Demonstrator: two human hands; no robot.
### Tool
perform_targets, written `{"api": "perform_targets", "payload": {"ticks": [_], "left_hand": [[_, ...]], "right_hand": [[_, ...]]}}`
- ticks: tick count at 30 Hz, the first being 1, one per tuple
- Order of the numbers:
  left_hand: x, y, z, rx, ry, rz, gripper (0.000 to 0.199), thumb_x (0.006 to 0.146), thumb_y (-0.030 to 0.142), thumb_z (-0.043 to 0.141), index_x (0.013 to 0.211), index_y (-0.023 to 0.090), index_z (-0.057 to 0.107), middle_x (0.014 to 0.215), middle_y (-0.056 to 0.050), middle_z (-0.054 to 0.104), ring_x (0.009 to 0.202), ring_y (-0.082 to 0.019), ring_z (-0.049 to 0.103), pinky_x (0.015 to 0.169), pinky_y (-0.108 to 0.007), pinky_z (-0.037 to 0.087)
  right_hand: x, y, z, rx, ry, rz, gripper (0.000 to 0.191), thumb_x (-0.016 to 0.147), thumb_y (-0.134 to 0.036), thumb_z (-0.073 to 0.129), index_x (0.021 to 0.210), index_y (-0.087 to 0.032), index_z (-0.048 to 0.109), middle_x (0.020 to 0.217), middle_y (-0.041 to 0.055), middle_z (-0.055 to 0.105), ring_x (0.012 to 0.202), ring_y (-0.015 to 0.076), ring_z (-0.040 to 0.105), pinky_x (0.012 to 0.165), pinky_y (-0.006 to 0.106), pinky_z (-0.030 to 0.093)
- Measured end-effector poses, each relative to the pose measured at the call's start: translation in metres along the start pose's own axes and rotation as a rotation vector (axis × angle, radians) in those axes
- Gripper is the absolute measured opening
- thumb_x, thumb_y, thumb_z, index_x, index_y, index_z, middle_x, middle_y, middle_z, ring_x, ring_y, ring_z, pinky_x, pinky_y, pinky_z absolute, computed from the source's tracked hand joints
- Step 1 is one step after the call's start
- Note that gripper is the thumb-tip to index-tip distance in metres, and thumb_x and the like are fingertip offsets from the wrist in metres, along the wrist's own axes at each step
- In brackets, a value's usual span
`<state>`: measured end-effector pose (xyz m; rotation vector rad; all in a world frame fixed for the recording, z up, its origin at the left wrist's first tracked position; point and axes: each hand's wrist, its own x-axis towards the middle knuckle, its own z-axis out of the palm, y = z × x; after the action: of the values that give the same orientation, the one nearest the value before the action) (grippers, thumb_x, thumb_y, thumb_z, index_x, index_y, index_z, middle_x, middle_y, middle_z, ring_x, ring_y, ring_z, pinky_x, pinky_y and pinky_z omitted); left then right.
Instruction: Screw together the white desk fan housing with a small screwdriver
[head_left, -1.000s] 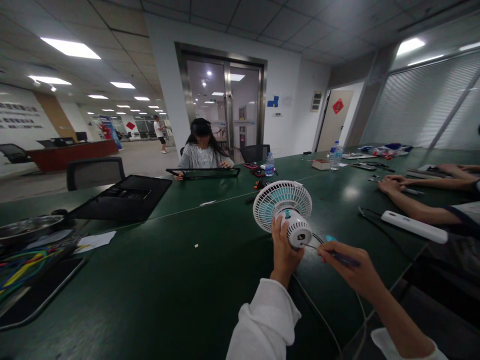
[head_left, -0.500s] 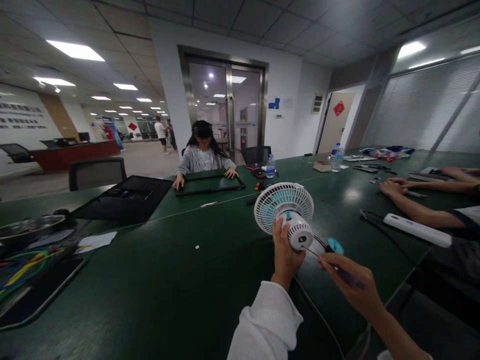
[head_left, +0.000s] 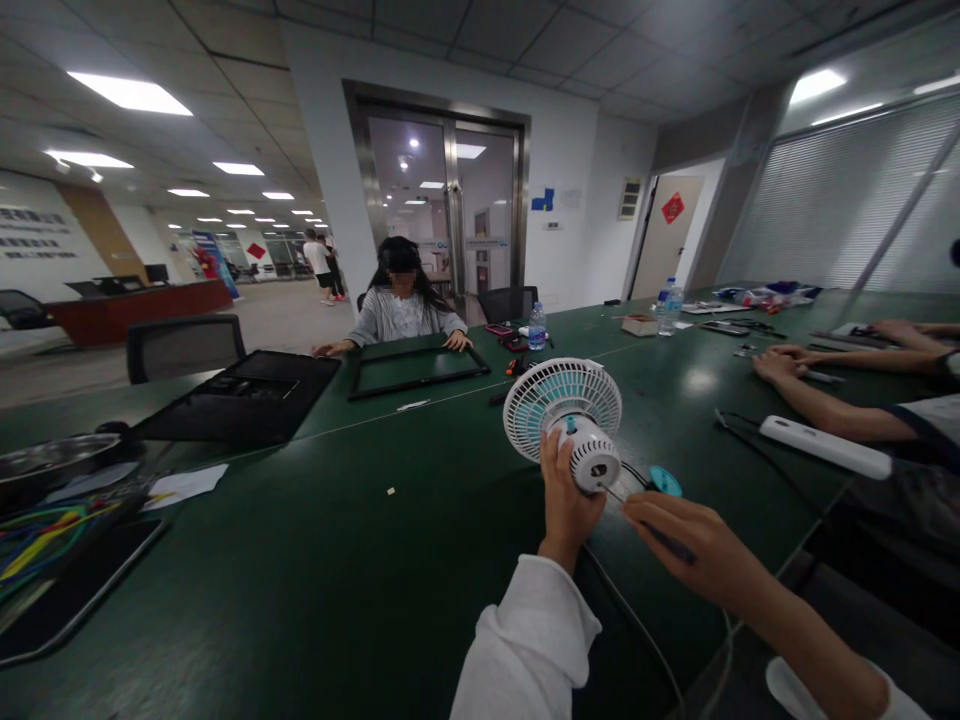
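A small white electric fan (head_left: 595, 452) with a pale blue inside is tilted, its grille turned away from me and its motor housing facing me. My left hand (head_left: 566, 500) is wrapped round the housing from the left and below. In my right hand (head_left: 694, 545) is a screwdriver (head_left: 670, 541) with a dark handle, the fingers closed on it. Its thin shaft reaches to the lower rim of the housing's back, near an oval opening. Beyond my right fingers lies a turquoise round piece (head_left: 664, 481). The fan's cord (head_left: 634, 620) runs down toward me.
Across the green table (head_left: 315, 560), a person (head_left: 401, 300) touches a black frame (head_left: 420, 380). A black panel (head_left: 240, 400) and colourful cables (head_left: 52, 545) lie left. A white power strip (head_left: 825, 446) and another person's hands (head_left: 784, 362) are right. Bottles (head_left: 537, 328) stand farther back.
My right hand has turned, and the screwdriver handle has swung with it, its tip staying by the housing. The person opposite has moved one hand outward from the black frame's corner.
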<state>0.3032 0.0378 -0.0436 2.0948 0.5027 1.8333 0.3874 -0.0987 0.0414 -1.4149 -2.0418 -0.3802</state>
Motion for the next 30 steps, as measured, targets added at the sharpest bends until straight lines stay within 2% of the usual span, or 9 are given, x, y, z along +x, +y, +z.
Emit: {"api": "perform_targets", "payload": {"ticks": [7,12,17,20,24,30], "left_hand": [[0.002,0.003,-0.002,-0.009,0.015,0.002,0.085,0.061,0.01,0.067,0.133,0.019,0.021,0.139,-0.019,0.031,0.134,-0.035,0.024,0.105,-0.058,0.029],[0.001,0.001,-0.001,-0.01,0.015,0.008,0.084,0.062,0.011,0.068,0.132,0.019,0.021,0.139,-0.02,0.031,0.133,-0.035,0.025,0.104,-0.058,0.03],[0.0,-0.002,-0.001,-0.003,0.011,0.014,0.087,0.062,0.012,0.068,0.133,0.021,0.019,0.138,-0.019,0.032,0.133,-0.035,0.026,0.103,-0.058,0.031],[0.0,-0.001,0.0,0.002,0.016,0.015,0.088,0.06,0.01,0.068,0.133,0.019,0.019,0.138,-0.02,0.032,0.133,-0.036,0.026,0.103,-0.058,0.032],[0.0,-0.001,0.001,0.009,0.024,0.02,0.087,0.059,0.009,0.066,0.132,0.018,0.021,0.138,-0.02,0.032,0.133,-0.035,0.027,0.103,-0.057,0.032],[0.0,-0.003,0.001,0.004,0.003,0.024,0.086,0.062,0.011,0.066,0.133,0.019,0.019,0.14,-0.019,0.029,0.134,-0.035,0.023,0.105,-0.057,0.029]], "right_hand": [[0.026,-0.005,-0.019,0.071,-0.176,0.058,0.02,0.082,-0.018,0.045,0.078,-0.022,0.064,0.073,0.0044,0.068,0.065,0.0159,0.063,0.06,0.026,0.048],[0.043,0.001,-0.026,0.099,-0.306,0.125,0.02,0.082,-0.023,0.046,0.071,-0.02,0.063,0.064,0.002,0.063,0.057,0.0138,0.056,0.056,0.025,0.044],[0.054,0.01,-0.031,0.17,-0.35,0.175,0.022,0.081,-0.028,0.049,0.066,-0.019,0.063,0.057,-0.0007,0.061,0.05,0.0115,0.053,0.051,0.022,0.042],[0.045,0.009,-0.028,0.184,-0.28,0.201,0.02,0.081,-0.028,0.05,0.068,-0.019,0.062,0.058,-0.0004,0.062,0.051,0.0119,0.055,0.05,0.022,0.044],[0.017,0.004,-0.013,0.154,-0.084,0.171,0.014,0.081,-0.024,0.051,0.077,-0.02,0.064,0.07,0.0032,0.068,0.062,0.0147,0.063,0.057,0.024,0.051],[-0.02,0.009,0.013,-0.025,0.133,-0.084,0.025,0.077,-0.014,0.056,0.097,-0.024,0.067,0.089,0.0047,0.072,0.081,0.0176,0.068,0.074,0.027,0.056]]}}
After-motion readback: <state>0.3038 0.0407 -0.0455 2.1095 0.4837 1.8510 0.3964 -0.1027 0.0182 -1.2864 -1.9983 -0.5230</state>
